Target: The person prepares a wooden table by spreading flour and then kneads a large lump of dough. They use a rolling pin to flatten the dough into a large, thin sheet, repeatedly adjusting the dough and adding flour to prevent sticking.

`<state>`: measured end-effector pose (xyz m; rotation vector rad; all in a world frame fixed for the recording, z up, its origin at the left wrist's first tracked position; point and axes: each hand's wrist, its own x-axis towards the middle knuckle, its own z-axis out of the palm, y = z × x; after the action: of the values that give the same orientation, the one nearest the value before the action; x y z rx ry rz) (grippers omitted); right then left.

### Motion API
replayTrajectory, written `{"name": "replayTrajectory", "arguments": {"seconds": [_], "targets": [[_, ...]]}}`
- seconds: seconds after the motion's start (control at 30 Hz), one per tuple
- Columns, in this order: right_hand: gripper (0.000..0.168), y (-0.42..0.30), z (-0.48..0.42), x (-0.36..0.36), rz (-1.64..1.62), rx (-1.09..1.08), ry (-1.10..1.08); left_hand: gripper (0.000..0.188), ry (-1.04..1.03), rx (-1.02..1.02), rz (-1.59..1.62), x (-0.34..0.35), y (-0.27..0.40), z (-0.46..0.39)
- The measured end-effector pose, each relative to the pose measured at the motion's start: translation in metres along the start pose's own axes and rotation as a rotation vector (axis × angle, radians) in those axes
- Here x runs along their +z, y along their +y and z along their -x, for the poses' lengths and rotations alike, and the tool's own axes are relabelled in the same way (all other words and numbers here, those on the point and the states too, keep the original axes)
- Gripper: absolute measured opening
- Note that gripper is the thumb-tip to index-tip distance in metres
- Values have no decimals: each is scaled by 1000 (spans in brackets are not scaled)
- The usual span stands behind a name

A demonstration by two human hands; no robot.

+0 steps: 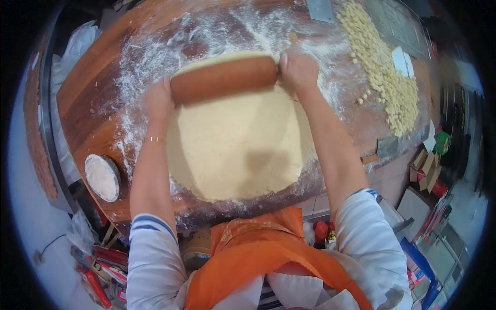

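A thick wooden rolling pin (pixel 224 80) lies across the far part of a wide sheet of pale dough (pixel 240 143), tilted slightly up to the right. My left hand (pixel 158 99) is closed round its left end, somewhat blurred. Round the handle at the right end, my right hand (pixel 299 69) is closed too. The dough rests on a floured wooden table (pixel 151 50) and shows a little beyond the pin; its near edge is ragged. Shadows fall over the dough.
Many small cut dough pieces (pixel 379 77) spread along the right, with a white scraper (pixel 403 62) among them. A metal scraper (pixel 387 147) lies at the near right edge, another metal sheet (pixel 321 9) at the far side. A bowl of flour (pixel 102 178) stands left.
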<state>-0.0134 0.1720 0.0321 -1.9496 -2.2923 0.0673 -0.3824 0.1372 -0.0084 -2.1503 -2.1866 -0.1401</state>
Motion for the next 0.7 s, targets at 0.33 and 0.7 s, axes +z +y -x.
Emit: {"name": "replayTrajectory", "arguments": {"seconds": [0.33,0.7], "targets": [[24,2,320,-36,-166,-13,-321,36,-408,36,176,-91,46,302],[15,80,206,-35,-148,56,19,26,-26,5,209,-44,117,180]]}}
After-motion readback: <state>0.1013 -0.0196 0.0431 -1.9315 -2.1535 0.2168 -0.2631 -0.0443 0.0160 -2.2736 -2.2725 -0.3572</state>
